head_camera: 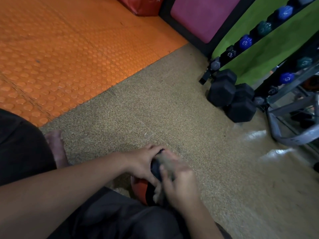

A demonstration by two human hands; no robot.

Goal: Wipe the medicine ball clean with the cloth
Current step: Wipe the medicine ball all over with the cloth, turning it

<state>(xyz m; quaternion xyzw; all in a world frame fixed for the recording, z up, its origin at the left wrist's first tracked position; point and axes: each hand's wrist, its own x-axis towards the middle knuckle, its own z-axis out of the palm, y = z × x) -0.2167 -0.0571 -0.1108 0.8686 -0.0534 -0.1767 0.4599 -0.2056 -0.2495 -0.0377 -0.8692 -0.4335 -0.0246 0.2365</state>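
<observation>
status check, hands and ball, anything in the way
Left hand holds the medicine ball steady. Right hand presses the cloth on it, blurred. Nothing blocking.

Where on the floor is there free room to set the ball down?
Free: the speckled floor ahead of both hands, between the orange mat and the black dumbbells. Also the floor right of the right hand. Crowded: by the dumbbell rack and grey frame.
</observation>
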